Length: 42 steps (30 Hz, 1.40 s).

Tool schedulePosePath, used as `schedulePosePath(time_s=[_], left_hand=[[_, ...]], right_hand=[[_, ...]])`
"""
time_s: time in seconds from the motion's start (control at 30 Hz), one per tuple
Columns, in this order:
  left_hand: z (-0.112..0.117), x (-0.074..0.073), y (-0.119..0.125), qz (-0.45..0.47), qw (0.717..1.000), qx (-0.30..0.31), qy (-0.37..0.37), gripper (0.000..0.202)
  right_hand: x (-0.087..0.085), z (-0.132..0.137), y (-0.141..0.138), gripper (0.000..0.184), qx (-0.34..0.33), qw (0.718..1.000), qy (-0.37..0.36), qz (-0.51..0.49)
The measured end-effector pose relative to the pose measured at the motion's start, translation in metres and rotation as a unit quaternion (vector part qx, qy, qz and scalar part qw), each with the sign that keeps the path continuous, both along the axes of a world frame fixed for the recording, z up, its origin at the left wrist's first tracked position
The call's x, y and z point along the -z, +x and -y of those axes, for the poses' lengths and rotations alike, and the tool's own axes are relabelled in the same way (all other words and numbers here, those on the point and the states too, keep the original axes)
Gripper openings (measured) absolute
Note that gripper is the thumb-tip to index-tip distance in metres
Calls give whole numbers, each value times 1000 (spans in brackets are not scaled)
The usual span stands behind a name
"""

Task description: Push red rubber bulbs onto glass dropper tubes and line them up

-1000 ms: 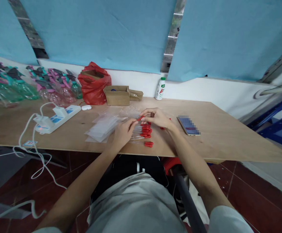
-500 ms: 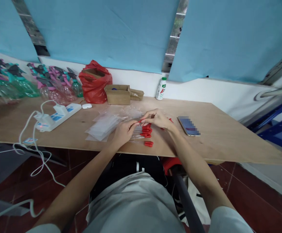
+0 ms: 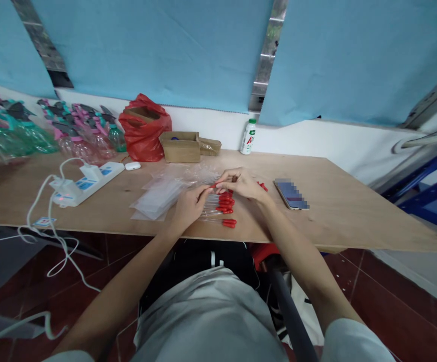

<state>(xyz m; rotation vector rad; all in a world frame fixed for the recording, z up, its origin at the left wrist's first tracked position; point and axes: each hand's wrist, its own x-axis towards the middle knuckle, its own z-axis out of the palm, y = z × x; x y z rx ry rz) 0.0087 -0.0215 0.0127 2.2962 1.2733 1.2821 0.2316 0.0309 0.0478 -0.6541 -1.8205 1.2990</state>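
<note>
We see one red bulb [image 3: 214,185], pinched and partly hidden; towards its five o'clock, clear-stemmed droppers [image 3: 225,203] lie side by side, red ends [image 3: 229,221] facing three o'clock.

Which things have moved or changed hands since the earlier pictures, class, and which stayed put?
Only a slight finger shift shows: the fingertips of the left hand and right hand have drawn a little closer together around the red piece. Nothing was visibly let go. The red-ended tubes, clear bags, phone and bottle stayed put.
</note>
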Motion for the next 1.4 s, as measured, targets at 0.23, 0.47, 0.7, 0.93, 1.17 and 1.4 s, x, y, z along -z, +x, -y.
schedulePosePath(time_s=[0.23, 0.47, 0.7, 0.93, 1.17, 1.4], left_hand=[[-1, 1, 1, -31, 995, -88, 17, 29], [-12, 10, -2, -36, 997, -61, 14, 19], [-18, 17, -1, 1, 994, -102, 30, 17], [-17, 17, -2, 34, 990, -139, -18, 19], [-15, 16, -1, 36, 986, -160, -33, 21], [-13, 15, -2, 37, 985, -163, -45, 22]], right_hand=[[-3, -11, 14, 29, 49, 991, 87, 86], [1, -17, 15, 26, 54, 975, 134, 167], [16, -30, 12, 19, 108, 964, 143, 195], [24, -35, 11, 23, 95, 955, 159, 230], [25, -56, -3, 23, 163, 900, 278, 292], [17, -77, -30, 19, 118, 816, 342, 450]])
